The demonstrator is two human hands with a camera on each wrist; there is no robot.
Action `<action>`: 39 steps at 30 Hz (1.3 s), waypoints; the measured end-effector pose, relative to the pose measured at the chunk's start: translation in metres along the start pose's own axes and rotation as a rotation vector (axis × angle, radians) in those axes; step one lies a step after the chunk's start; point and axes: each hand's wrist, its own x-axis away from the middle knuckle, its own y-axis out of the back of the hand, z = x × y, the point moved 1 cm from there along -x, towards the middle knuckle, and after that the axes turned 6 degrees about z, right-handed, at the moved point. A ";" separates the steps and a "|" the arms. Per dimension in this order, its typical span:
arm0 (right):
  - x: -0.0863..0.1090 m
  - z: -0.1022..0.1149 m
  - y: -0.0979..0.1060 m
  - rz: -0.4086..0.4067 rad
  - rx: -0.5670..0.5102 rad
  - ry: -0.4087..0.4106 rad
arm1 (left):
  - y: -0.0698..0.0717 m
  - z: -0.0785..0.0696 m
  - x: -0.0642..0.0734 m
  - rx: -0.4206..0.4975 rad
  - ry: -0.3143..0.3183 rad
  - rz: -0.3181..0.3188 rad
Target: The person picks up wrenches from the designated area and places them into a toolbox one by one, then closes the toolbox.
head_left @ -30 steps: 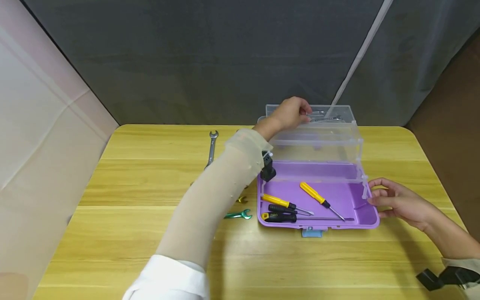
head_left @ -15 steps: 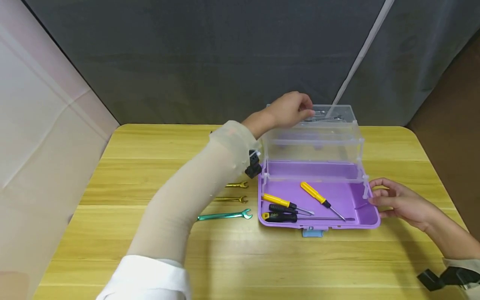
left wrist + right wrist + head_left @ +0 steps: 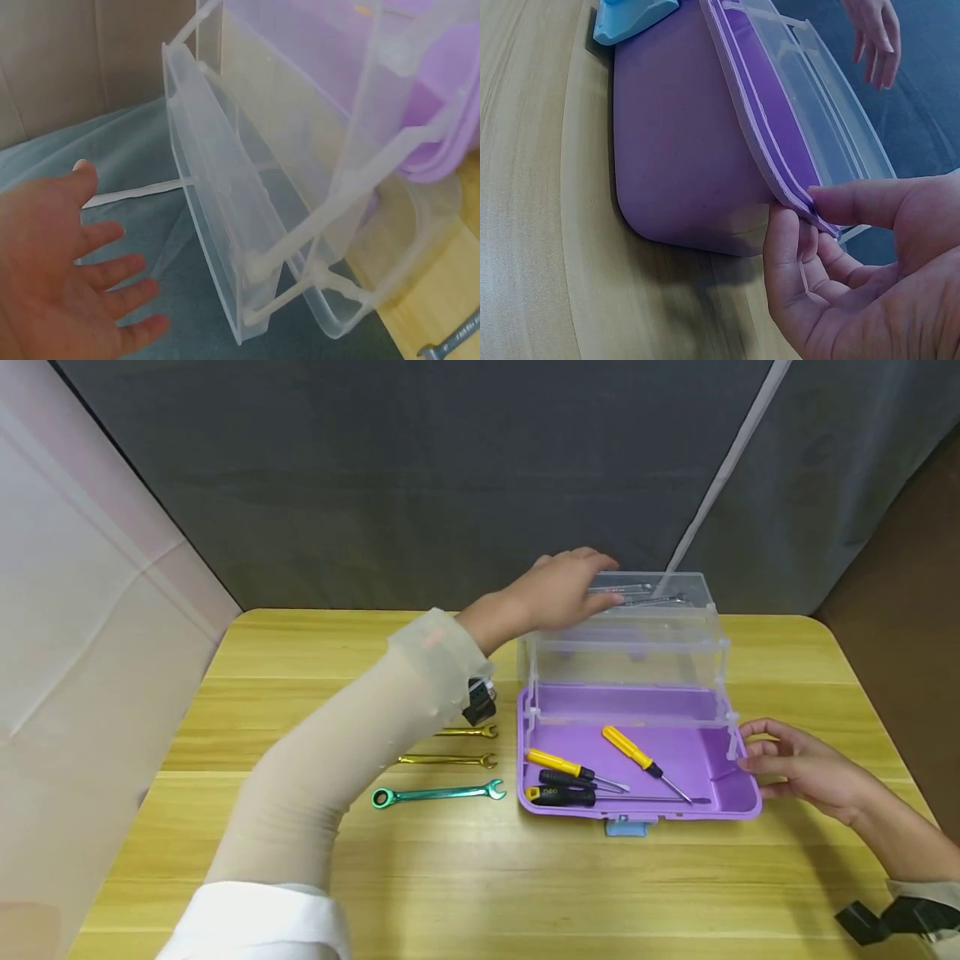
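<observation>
An opened purple toolbox (image 3: pixel 693 756) has clear trays folded out above it. My left hand (image 3: pixel 558 593) is at the left end of the top clear tray (image 3: pixel 693 583), fingers extended and holding nothing; the left wrist view shows a gap between fingers and tray. Silver wrenches (image 3: pixel 663 601) lie in that tray. My right hand (image 3: pixel 855 277) pinches the box's right rim between thumb and fingers. Inside the box lie a yellow screwdriver (image 3: pixel 626 746), another yellow-handled screwdriver (image 3: pixel 555 762), and black-handled screwdrivers (image 3: pixel 562 796), one with a yellow end.
On the table left of the box lie a green ratchet wrench (image 3: pixel 438 793) and two gold wrenches (image 3: pixel 450 760), partly under my left arm. A silver wrench (image 3: pixel 454 341) shows in the left wrist view. A blue latch (image 3: pixel 626 828) hangs at the box's front. A dark curtain (image 3: pixel 375 485) stands behind.
My left hand has drawn back leftward from over the top tray, its fingers straightening, and its arm has uncovered the green wrench. My right hand has stayed at the box's rim.
</observation>
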 end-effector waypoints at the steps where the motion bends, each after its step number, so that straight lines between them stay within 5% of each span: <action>1: 0.000 0.000 0.000 0.002 -0.002 0.002 | 0.000 0.000 0.002 -0.017 0.005 0.005; 9: 0.000 0.000 -0.002 -0.008 0.003 -0.005 | -0.004 0.007 0.023 -0.066 0.037 0.039; 20: -0.001 -0.001 -0.002 -0.027 0.033 -0.014 | -0.003 0.025 0.050 -0.051 0.039 -0.019; 39: -0.002 -0.002 -0.002 -0.024 0.018 -0.003 | -0.011 0.060 0.088 -0.008 0.112 -0.029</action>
